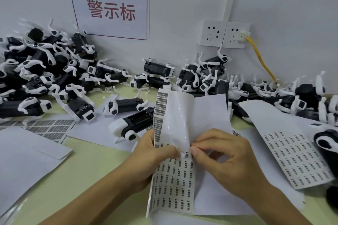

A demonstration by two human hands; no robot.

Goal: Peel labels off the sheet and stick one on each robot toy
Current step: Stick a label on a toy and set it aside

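Centrally, both hands worked a long white label sheet printed with rows of small black labels (173,182), held upright above the pale yellow-green surface (87,173). The left hand (155,153) gripped the sheet's left edge, thumb pressed on the printed face. The right hand (225,160) pinched a single small label (186,155) between thumb and forefinger at the boundary where the glossy bare backing (175,115) began; whether the label was fully free of the sheet could not be told. One black-and-white robot dog toy (131,124) lay on its side just behind the left hand. A large heap of similar toys (45,73) occupied the left rear, with further toys (265,93) along the right rear by the wall. A second printed label sheet (296,155) lay to the right.
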